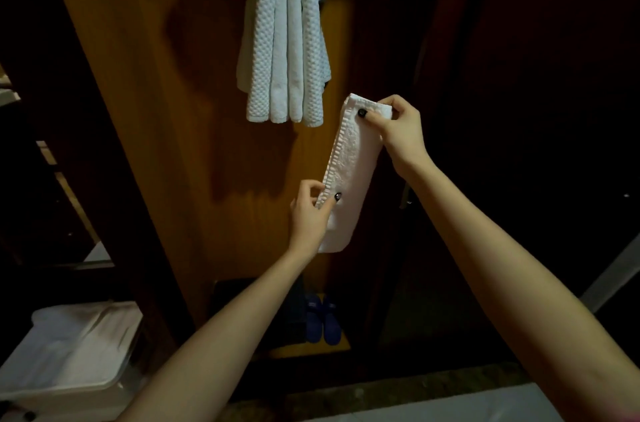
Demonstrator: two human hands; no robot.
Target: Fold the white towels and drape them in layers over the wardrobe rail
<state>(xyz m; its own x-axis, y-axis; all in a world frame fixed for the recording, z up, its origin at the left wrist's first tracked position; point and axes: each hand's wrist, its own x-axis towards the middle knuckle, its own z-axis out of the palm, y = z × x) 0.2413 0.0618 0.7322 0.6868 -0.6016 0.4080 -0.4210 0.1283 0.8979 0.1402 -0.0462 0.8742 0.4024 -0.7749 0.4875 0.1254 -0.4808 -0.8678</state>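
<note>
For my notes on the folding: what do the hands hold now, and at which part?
Both hold one folded white towel: the right hand pinches its top end, the left hand its pleated edge lower down.

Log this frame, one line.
left hand pinches folded towel low | right hand pinches its top | hung towels above | not yet draped

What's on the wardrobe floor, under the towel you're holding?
Below the towel, blue slippers sit on the wooden floor. Beside them is a dark thing, too dim to name; the left arm covers part.
</note>
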